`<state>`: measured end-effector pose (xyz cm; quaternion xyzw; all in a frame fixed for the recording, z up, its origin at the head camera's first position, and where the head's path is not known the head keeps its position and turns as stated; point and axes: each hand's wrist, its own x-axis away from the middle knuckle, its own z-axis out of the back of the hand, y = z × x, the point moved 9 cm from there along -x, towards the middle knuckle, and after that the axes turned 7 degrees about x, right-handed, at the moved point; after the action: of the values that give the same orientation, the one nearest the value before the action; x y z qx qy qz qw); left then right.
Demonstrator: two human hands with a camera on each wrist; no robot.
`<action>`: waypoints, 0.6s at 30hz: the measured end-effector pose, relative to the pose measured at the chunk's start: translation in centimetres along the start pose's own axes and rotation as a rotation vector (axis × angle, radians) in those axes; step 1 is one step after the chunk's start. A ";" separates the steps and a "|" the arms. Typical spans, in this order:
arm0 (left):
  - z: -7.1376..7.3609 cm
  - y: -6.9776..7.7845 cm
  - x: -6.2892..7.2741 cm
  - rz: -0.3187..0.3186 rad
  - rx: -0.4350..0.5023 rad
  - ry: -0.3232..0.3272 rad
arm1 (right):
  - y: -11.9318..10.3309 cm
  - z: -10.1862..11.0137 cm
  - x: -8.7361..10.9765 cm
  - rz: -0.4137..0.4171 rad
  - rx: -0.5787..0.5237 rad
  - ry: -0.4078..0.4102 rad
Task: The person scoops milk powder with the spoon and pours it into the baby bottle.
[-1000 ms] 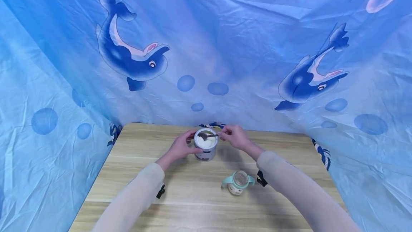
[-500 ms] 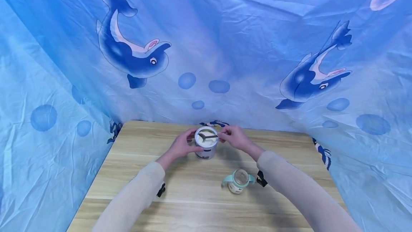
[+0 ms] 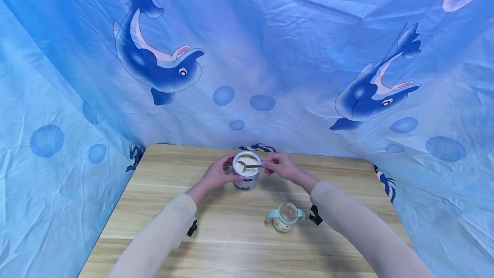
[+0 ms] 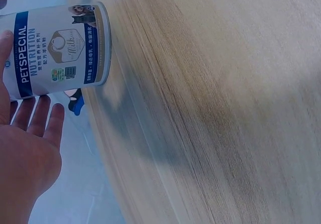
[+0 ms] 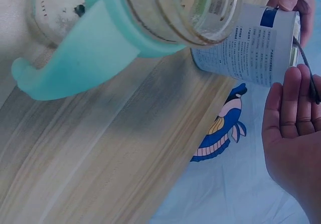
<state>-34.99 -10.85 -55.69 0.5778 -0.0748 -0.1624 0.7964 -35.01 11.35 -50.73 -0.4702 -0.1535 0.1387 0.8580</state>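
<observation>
My left hand (image 3: 216,176) grips the side of an open milk powder can (image 3: 245,183) near the table's back edge, thumb in front and fingers behind. In the left wrist view the can's label (image 4: 60,50) reads "PETSPECIAL NUTRITION". White powder (image 3: 251,159) shows inside the rim. From the right, my right hand (image 3: 283,166) pinches the handle of a dark spoon (image 3: 253,166); its bowl lies within the can's mouth and carries white powder. The right wrist view shows the spoon's handle (image 5: 302,58) running from the can's mouth to the fingers.
Nearer me, right of the can, stands a baby bottle (image 3: 283,224) with a mint-green two-handled collar (image 5: 100,43) and a clear neck, close under the right forearm. The wooden table (image 3: 231,243) ends at a blue dolphin-print curtain (image 3: 247,55) behind and at both sides.
The spoon's bowl, dark a second ago, now shows white powder in it. My right hand has shifted slightly down and right. The left hand still holds the can in place.
</observation>
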 end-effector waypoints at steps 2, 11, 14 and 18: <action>0.0 0.0 0.0 0.002 0.004 -0.002 | 0.2 -0.1 0.0 -0.004 -0.002 -0.008; 0.0 -0.1 0.1 0.022 0.007 0.000 | 1.2 -0.4 0.0 -0.058 -0.135 -0.072; 0.0 -0.2 0.1 0.027 -0.003 0.001 | 1.5 -0.6 0.0 -0.071 -0.170 -0.095; -0.1 -0.1 0.0 0.030 -0.002 -0.002 | 2.0 -0.9 0.0 -0.097 -0.206 -0.114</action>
<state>-34.94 -10.83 -55.82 0.5756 -0.0842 -0.1511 0.7992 -34.81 11.71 -52.84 -0.5392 -0.2379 0.1070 0.8008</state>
